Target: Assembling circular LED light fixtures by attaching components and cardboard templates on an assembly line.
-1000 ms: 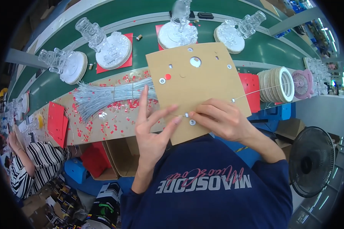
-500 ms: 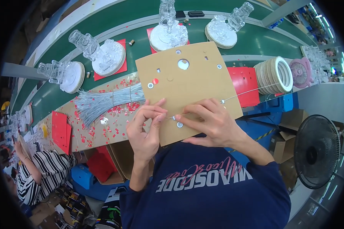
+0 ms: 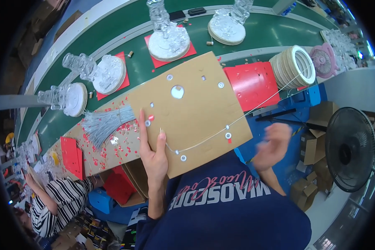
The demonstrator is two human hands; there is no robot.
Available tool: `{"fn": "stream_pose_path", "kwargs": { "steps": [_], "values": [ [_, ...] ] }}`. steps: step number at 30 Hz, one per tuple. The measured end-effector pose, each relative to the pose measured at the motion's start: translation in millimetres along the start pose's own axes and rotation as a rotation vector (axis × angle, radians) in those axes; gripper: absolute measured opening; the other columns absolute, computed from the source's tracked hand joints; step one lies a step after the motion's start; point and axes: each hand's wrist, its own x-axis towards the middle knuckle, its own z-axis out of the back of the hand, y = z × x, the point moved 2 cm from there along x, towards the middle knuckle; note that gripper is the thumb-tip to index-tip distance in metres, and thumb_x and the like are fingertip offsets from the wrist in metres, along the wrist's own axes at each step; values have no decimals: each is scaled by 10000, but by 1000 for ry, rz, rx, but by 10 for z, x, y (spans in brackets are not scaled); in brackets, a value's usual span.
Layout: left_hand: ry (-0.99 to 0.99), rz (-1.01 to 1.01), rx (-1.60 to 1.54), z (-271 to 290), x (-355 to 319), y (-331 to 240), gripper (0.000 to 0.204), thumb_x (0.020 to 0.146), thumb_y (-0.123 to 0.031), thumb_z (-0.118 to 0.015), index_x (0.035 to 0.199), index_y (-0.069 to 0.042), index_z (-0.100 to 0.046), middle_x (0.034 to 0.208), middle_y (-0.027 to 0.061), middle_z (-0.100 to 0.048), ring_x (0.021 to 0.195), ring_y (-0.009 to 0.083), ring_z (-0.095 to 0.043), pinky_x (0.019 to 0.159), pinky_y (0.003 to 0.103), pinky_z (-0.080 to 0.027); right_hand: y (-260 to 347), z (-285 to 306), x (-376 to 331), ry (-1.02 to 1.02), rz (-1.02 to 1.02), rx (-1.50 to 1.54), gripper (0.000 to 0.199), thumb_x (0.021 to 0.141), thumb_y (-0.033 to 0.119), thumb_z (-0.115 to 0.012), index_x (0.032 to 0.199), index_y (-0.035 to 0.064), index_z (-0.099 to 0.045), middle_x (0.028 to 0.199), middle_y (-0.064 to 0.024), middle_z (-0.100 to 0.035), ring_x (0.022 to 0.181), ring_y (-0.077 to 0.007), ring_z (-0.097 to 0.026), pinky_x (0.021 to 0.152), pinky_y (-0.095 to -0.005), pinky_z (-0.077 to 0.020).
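Note:
A tan square board [image 3: 196, 112] with a round hole, small slots and several white grommets is tilted in front of me. My left hand [image 3: 152, 156] grips its left edge, thumb flat on the face and a finger along the rim. Across the lower part runs a thin pale wire [image 3: 202, 143], passing through two small slots. Its short bent end stands up next to my left thumb. From the board's right edge the wire stretches toward a stack of white rings. My right hand [image 3: 275, 143], blurred by motion, is off the board to the right; its fingers cannot be made out.
Clear bottle-like figures on round white bases [image 3: 168, 43] stand along the green belt [image 3: 271, 39]. A bundle of silvery wires [image 3: 106, 125] lies left of the board. Red sheets [image 3: 254, 85] and the ring stack [image 3: 293, 68] are at right, near a black fan [image 3: 348, 150].
My right hand has left the board and swung right. The board has shifted left and tilted. My left hand has gone from pinching the wire to holding the board's edge.

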Motion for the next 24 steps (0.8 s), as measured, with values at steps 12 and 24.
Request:
{"fn": "stream_pose_path", "kwargs": {
  "steps": [12, 24],
  "values": [
    [591, -790, 950, -557, -200, -394, 590, 817, -38, -646, 1400, -54, -560, 1504, 224, -430, 1424, 413, -387, 1159, 529, -282, -64, 49, 1206, -458, -447, 854, 463, 1101, 306, -348, 1464, 30, -427, 922, -3, -594, 566, -41, -380, 553, -208, -324],
    [640, -773, 906, -776, -136, -286, 583, 801, -26, -678, 1373, -38, -571, 1461, 203, -480, 1399, 406, -420, 1131, 532, -345, -147, 197, 1776, -306, -282, 606, 306, 1017, 44, -533, 1297, -49, -613, 996, -43, -638, 760, -73, -555, 667, -224, -448]
  ]
}}
